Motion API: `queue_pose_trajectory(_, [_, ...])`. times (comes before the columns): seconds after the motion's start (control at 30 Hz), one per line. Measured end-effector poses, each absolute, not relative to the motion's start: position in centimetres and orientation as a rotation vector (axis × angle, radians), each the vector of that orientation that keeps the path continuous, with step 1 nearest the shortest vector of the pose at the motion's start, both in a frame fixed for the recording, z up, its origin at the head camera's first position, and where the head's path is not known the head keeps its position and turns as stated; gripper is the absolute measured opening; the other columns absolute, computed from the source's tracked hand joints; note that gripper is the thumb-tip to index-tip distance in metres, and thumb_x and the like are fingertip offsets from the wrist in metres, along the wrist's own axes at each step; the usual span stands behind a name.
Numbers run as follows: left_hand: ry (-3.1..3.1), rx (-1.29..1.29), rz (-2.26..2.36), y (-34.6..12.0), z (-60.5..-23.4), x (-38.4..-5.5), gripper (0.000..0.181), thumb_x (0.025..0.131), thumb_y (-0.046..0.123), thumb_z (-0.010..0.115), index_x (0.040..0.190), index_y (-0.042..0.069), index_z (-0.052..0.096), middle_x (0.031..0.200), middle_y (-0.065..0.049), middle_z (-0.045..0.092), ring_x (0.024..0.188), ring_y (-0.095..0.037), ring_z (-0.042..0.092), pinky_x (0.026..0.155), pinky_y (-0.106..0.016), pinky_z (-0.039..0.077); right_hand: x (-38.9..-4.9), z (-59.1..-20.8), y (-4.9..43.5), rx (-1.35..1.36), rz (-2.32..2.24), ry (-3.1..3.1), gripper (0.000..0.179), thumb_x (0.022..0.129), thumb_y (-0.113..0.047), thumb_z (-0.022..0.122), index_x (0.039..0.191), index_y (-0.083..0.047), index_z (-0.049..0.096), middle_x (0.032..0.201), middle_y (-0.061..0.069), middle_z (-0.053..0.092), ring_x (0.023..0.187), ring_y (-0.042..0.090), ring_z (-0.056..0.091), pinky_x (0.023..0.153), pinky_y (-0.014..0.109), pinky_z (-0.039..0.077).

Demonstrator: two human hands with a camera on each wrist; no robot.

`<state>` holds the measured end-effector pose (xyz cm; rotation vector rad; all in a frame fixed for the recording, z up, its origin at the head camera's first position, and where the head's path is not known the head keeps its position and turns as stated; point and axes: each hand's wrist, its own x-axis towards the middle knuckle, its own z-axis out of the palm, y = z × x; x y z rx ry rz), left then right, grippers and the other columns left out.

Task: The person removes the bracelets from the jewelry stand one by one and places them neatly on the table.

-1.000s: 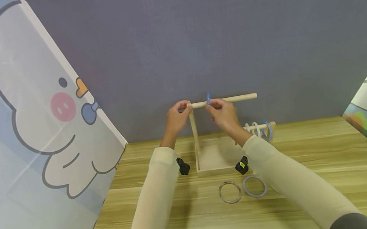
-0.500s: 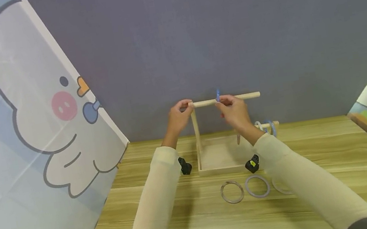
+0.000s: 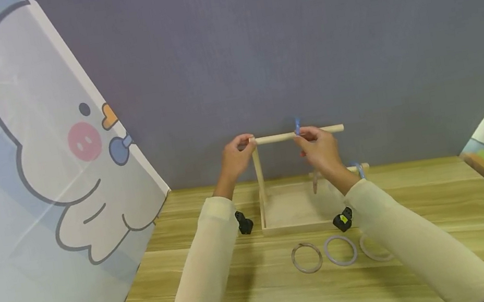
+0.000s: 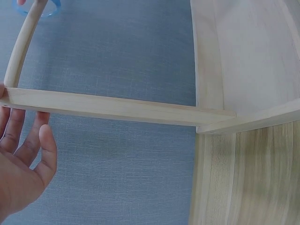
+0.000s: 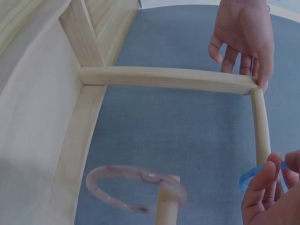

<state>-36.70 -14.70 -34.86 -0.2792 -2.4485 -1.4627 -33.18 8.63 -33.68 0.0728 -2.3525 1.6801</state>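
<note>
A wooden bangle rack has an upright post, an upper rod and a tray base. My left hand pinches the top of the post, where the rod joins it; fingers spread below the wood in the left wrist view. Around the upper rod hangs a blue bangle, pinched between the thumb and fingers of my right hand. On the lower rod hangs a pinkish mottled bangle. Another blue bangle is near that rod's right end; my right forearm hides its middle.
On the table before the rack lie a brown bangle, a lavender bangle and a pale bangle, partly under the right sleeve. Black wrist devices show beside both forearms. A grey panel stands behind the rack.
My right hand has moved right along the upper rod, carrying the blue bangle away from the post. The left hand keeps its hold at the corner.
</note>
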Motion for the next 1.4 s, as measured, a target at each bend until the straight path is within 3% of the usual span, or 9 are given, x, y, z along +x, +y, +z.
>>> queue_pose_trajectory(0.27, [-2.456,-0.260,-1.482,-14.7,-35.0,-36.6,0.036,0.101,0.037,0.062,0.131,0.018,0.067,0.127,-0.007,0.067,0.111,-0.027,0.067,0.090,-0.045,0.056,-33.0,-33.7,9.6,0.063,1.681,-2.356,0.034,0.100,-0.029,0.067,0.129,-0.012,0.068,0.120,0.012,0.069,0.066,0.004,0.066,0.059,0.027,0.059])
queue_pose_trajectory(0.53, [-2.458,-0.262,-1.455,-14.7,-35.3,-36.4,0.037,0.101,0.038,0.062,0.132,0.019,0.067,0.126,-0.005,0.068,0.111,-0.025,0.067,0.090,-0.044,0.057,-33.1,-34.3,10.7,0.043,1.667,-2.358,0.033,0.100,-0.028,0.066,0.128,-0.011,0.068,0.120,0.011,0.069,0.074,0.015,0.071,0.059,0.028,0.060])
queue_pose_trajectory(0.7, [-2.449,-0.269,-1.467,-14.6,-35.3,-36.4,0.036,0.101,0.037,0.062,0.130,0.017,0.068,0.125,-0.007,0.068,0.110,-0.026,0.068,0.088,-0.043,0.057,-32.9,-34.5,11.6,0.062,1.668,-2.358,0.035,0.101,-0.027,0.064,0.131,-0.009,0.066,0.121,0.014,0.067,0.071,0.010,0.067,0.064,0.031,0.063])
queue_pose_trajectory(0.83, [-2.445,-0.267,-1.468,-14.6,-35.2,-36.4,0.035,0.101,0.036,0.062,0.130,0.018,0.068,0.124,-0.007,0.069,0.108,-0.026,0.068,0.087,-0.041,0.057,-32.8,-34.6,12.3,0.071,1.645,-2.371,0.035,0.102,-0.028,0.063,0.131,-0.009,0.066,0.122,0.014,0.067,0.071,0.008,0.066,0.060,0.024,0.060])
queue_pose_trajectory(1.17, [-2.436,-0.269,-1.463,-14.4,-35.0,-36.3,0.035,0.101,0.036,0.062,0.130,0.017,0.068,0.125,-0.007,0.069,0.108,-0.025,0.069,0.086,-0.040,0.056,-32.6,-34.4,13.8,0.030,1.622,-2.344,0.038,0.101,-0.031,0.065,0.131,-0.009,0.067,0.114,0.006,0.065,0.066,0.000,0.063,0.057,0.025,0.058])
queue_pose_trajectory(1.4, [-2.441,-0.270,-1.470,-14.5,-35.2,-36.2,0.034,0.101,0.036,0.062,0.129,0.017,0.068,0.125,-0.007,0.069,0.111,-0.026,0.068,0.089,-0.042,0.057,-32.3,-34.4,14.5,0.028,1.620,-2.332,0.037,0.101,-0.031,0.065,0.131,-0.008,0.067,0.115,0.010,0.067,0.064,-0.001,0.062,0.056,0.024,0.058])
